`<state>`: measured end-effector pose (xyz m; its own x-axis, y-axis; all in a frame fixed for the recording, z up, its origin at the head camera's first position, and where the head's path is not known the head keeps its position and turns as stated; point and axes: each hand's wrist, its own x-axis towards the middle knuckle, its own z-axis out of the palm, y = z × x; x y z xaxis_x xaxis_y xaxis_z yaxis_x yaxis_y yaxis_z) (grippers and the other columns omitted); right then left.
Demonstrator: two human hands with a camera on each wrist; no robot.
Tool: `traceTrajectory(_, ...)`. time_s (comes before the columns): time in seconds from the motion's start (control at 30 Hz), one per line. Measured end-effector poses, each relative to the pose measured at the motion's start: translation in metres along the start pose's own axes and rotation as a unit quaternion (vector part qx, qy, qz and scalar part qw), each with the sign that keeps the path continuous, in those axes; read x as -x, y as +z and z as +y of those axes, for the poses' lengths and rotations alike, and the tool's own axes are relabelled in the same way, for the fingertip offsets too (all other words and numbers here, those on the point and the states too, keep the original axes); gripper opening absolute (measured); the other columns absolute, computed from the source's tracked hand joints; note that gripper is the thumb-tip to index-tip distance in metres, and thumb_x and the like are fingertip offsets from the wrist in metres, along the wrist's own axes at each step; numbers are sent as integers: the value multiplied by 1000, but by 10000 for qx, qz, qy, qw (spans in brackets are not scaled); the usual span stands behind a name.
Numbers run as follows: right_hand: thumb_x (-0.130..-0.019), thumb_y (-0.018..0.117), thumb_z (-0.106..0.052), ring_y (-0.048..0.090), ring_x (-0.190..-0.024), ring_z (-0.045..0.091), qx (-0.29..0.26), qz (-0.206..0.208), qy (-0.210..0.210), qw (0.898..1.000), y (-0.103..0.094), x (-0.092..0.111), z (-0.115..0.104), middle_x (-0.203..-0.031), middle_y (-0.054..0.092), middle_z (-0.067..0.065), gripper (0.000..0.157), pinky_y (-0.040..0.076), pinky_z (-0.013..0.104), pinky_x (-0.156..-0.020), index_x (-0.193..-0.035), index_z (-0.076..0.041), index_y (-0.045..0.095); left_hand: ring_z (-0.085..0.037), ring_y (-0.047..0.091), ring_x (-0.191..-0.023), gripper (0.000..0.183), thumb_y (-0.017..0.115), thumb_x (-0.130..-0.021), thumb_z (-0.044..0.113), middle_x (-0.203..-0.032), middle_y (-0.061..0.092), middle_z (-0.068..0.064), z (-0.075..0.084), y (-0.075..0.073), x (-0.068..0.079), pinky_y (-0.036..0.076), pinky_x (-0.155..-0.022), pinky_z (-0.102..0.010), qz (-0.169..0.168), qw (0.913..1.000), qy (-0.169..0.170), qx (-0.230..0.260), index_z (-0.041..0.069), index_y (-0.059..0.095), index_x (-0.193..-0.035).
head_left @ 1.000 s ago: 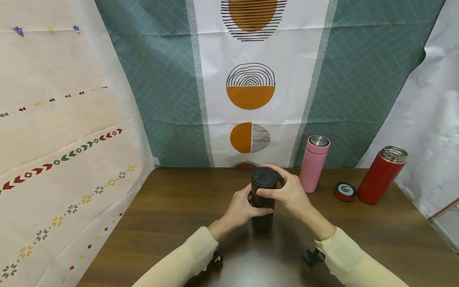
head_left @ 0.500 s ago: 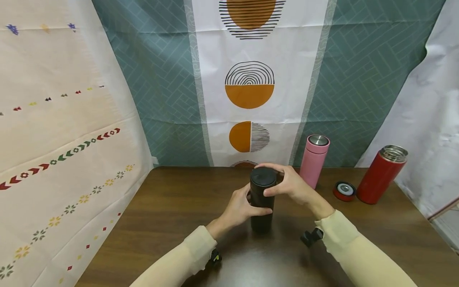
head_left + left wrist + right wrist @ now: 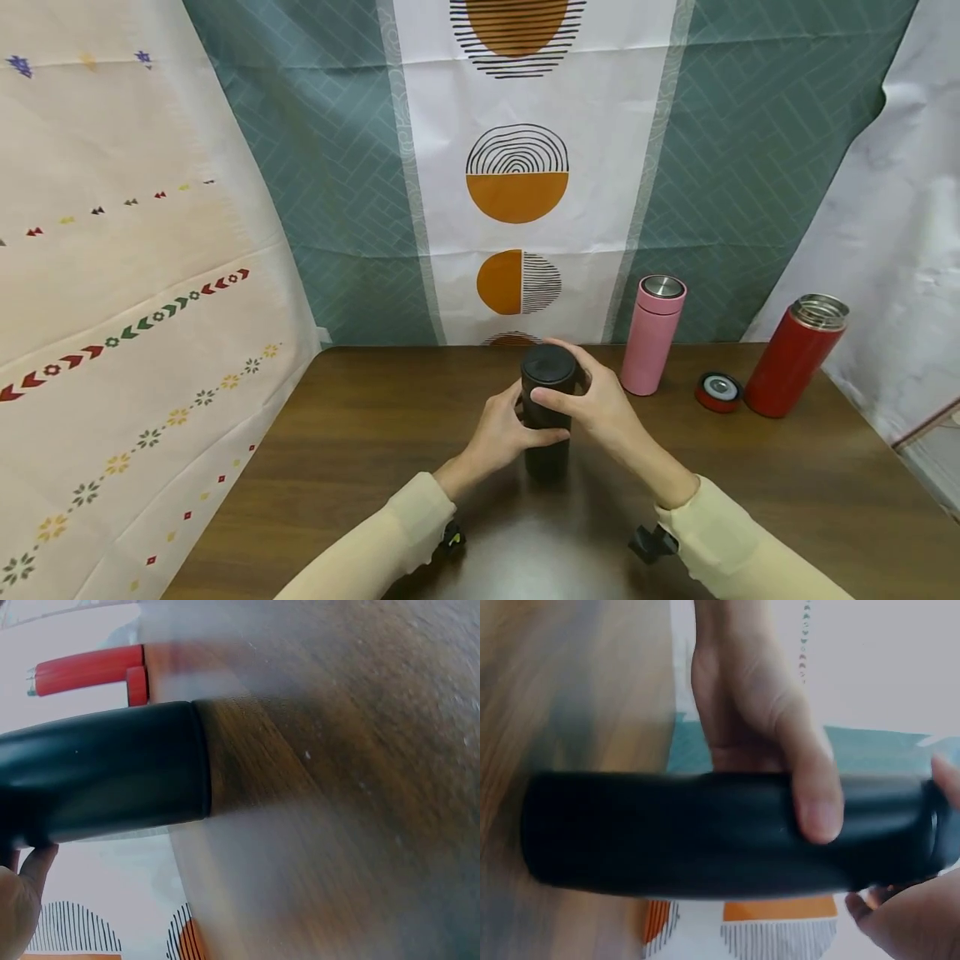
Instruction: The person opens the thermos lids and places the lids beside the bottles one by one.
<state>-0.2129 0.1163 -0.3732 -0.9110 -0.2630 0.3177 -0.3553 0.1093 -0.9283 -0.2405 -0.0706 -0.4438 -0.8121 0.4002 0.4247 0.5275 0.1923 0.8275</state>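
Observation:
A black thermos flask (image 3: 546, 414) stands upright on the table, gripped by both hands. My left hand (image 3: 497, 431) wraps its body from the left, thumb across the front. My right hand (image 3: 604, 405) holds the dark round lid (image 3: 549, 365) from the right, thumb in front and a finger behind. In the right wrist view, the left hand's thumb (image 3: 819, 791) lies along the flask (image 3: 667, 832), while the right hand (image 3: 922, 915) is partly cut off at the edge. The left wrist view shows the flask's lower body (image 3: 112, 776) and base; most fingers behind it are hidden.
Right of the hands stands a pink flask (image 3: 652, 342) with a metal-topped cap. A red flask (image 3: 795, 362) stands open at far right, its red lid (image 3: 718, 392) lying beside it. Patterned cloths hang behind the brown table (image 3: 390, 417).
Half a second ago my right thumb drew back to the right around the lid; now it reaches further left across the front. My left hand keeps its hold. The view has shifted slightly.

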Motion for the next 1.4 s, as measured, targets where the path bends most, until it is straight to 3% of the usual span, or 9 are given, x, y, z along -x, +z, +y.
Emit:
traceTrajectory(0.13,-82,90,-15,66,-116,22,132,214,-92,9996,-1,-6,6,-128,72,3,67,50,32,-101,-142,-21,63,-10,70,-108,70,94,-78,22,-123,72,5,-1,-2,-1,57,-94,-31,-78,9999,-84,-19,21,61,-140)
traceTrajectory(0.37,-80,91,-16,64,-119,20,189,-180,-346,9991,-11,-15,13,-126,72,1,66,48,31,-102,-141,-18,65,-10,70,-108,72,95,-76,22,-123,72,7,1,-5,-2,57,-93,-31,-145,9994,-311,-1,21,62,-140)
traceTrajectory(0.5,-80,89,-11,67,-113,25,-120,-685,-454,9965,-18,-25,17,-127,71,11,67,52,30,-98,-141,-8,62,-11,69,-110,75,95,-76,20,-125,71,5,3,-7,-2,56,-95,-31,-200,9993,-321,38,19,60,-142)
traceTrajectory(0.63,-82,84,-4,66,-111,32,-825,-1481,-414,9847,-26,-36,26,-128,67,24,66,55,34,-96,-143,-2,59,-11,69,-110,76,95,-77,20,-126,71,3,2,-8,-2,56,-97,-31,-231,9994,-253,-13,16,58,-144)
traceTrajectory(0.8,-87,80,-6,62,-121,34,-1137,-1968,-285,9734,-30,-38,26,-136,63,24,66,52,37,-103,-147,-4,53,-10,70,-106,74,95,-77,23,-122,72,4,1,-6,0,57,-92,-30,-145,9995,-246,-100,19,59,-142)
traceTrajectory(0.9,-90,79,-11,59,-126,34,-912,-1744,-179,9803,-28,-30,19,-142,60,18,70,50,40,-105,-153,-8,49,-10,70,-105,73,94,-78,24,-121,72,4,1,-4,1,57,-91,-31,-80,9997,-221,-61,21,59,-142)
traceTrajectory(1.0,-91,80,-17,55,-131,31,-459,-1209,-95,9916,-22,-17,9,-145,59,12,72,46,47,-109,-155,-14,48,-10,70,-106,73,94,-79,24,-121,72,5,2,-1,1,57,-93,-31,-24,9998,-210,1,23,58,-142)
traceTrajectory(1.2,-85,87,-23,56,-131,23,407,-173,-118,9990,-10,-7,-1,-136,67,1,65,38,55,-112,-145,-24,61,-11,70,-106,73,94,-79,24,-120,72,5,3,-2,2,57,-93,-32,35,9997,-239,-60,24,58,-142)
traceTrajectory(1.4,-83,89,-24,59,-128,24,499,-250,-170,9983,-15,-12,3,-128,72,-2,64,40,58,-110,-142,-21,64,-12,69,-108,72,94,-78,24,-122,72,5,3,-4,1,56,-95,-33,-61,9991,-419,6,25,59,-141)
